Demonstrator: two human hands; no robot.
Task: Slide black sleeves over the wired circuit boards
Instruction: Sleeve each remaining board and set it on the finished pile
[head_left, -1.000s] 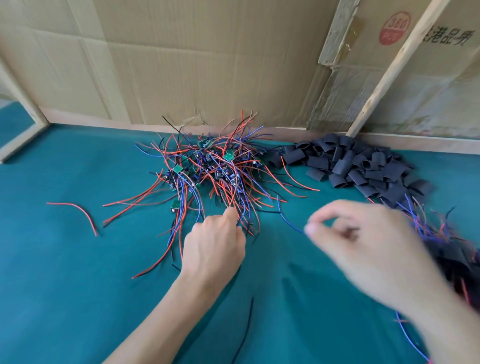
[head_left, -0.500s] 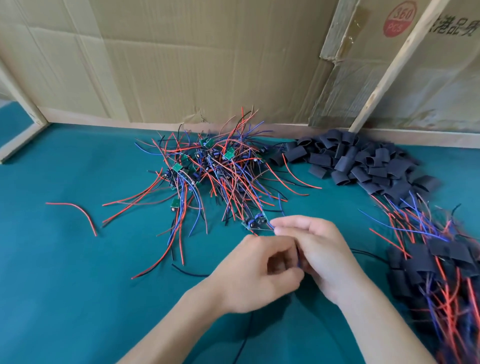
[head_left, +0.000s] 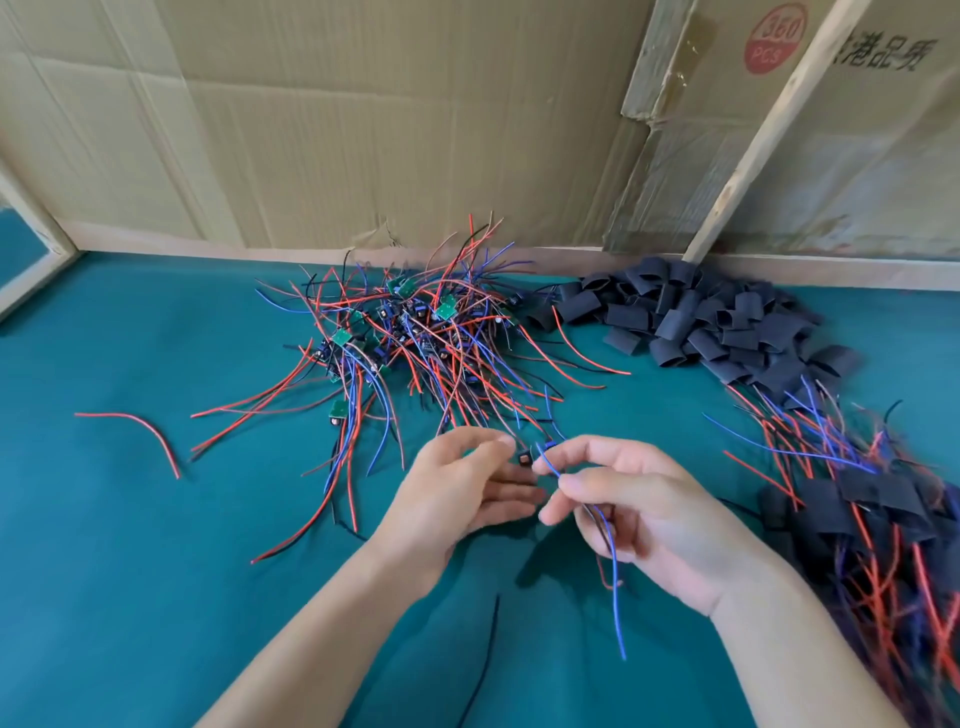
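Teal cloth (head_left: 130, 571), cardboard wall (head_left: 363, 130) (creased)

Your left hand (head_left: 462, 499) and right hand (head_left: 639, 512) are both bare: no gloves, no rings, no watch or band at either wrist. Your forearms come up from the bottom edge uncovered too, no sleeve or cuff showing anywhere along them. Fingers (head_left: 524, 491) are slim, nails short and unpainted where they catch the light.

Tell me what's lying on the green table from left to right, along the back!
Lone red wire → tangle of wired circuit boards → heap of empty black sleeves → pile of already sleeved boards at the right edge.
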